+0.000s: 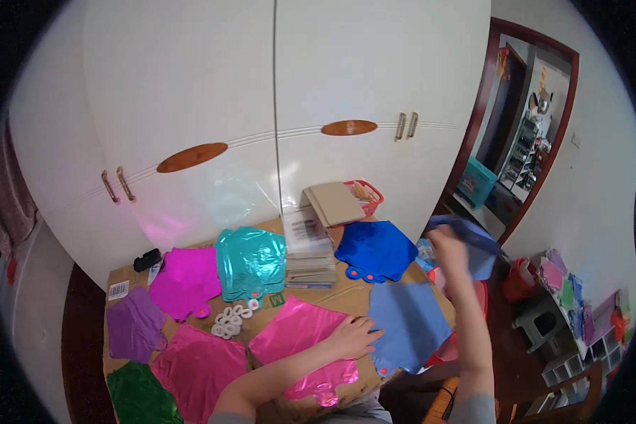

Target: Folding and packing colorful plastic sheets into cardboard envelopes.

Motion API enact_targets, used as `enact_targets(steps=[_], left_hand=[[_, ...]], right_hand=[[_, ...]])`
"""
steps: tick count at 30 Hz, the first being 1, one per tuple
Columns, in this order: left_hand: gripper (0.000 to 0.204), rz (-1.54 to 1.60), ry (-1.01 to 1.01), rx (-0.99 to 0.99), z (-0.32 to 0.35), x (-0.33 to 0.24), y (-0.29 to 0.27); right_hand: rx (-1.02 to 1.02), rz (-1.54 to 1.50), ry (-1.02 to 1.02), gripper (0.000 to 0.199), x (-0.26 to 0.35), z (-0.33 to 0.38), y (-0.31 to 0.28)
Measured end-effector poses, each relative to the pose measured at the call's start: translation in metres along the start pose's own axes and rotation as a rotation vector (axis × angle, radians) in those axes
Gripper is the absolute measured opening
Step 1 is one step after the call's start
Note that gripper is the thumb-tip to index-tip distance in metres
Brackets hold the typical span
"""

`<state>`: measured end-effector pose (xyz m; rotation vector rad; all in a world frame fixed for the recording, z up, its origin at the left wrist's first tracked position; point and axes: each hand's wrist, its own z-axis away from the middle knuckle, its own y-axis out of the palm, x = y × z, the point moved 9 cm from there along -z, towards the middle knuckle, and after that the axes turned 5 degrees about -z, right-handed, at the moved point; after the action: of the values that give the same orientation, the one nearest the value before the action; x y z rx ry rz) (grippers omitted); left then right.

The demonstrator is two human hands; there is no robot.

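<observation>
A brown cardboard-covered table (346, 297) carries flat foil balloons in many colours. The left hand (352, 336) lies open, fingers spread, pressing the pink foil balloon (297, 336) near the front edge. The right hand (449, 247), raised past the table's right edge, is clenched on a light-blue foil balloon (477, 244). Small white plastic rings (231, 321) sit mid-table.

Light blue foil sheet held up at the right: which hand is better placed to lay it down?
Probably the right hand: it already grips the light blue foil sheet. The left hand lies flat on the pink sheet.
</observation>
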<state>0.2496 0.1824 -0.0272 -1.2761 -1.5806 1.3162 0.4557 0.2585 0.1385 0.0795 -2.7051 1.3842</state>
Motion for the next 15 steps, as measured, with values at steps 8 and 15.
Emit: enact_targets(steps=[8,15], left_hand=[[0.050,0.129,0.001,-0.045,0.049,0.005,-0.050],[0.049,0.128,-0.129,-0.014,0.078,0.041,-0.067]], right_hand=[[0.393,0.011,-0.181,0.016,0.094,0.008,0.198],[0.410,0.035,-0.184,0.020,0.097,0.001,0.213]])
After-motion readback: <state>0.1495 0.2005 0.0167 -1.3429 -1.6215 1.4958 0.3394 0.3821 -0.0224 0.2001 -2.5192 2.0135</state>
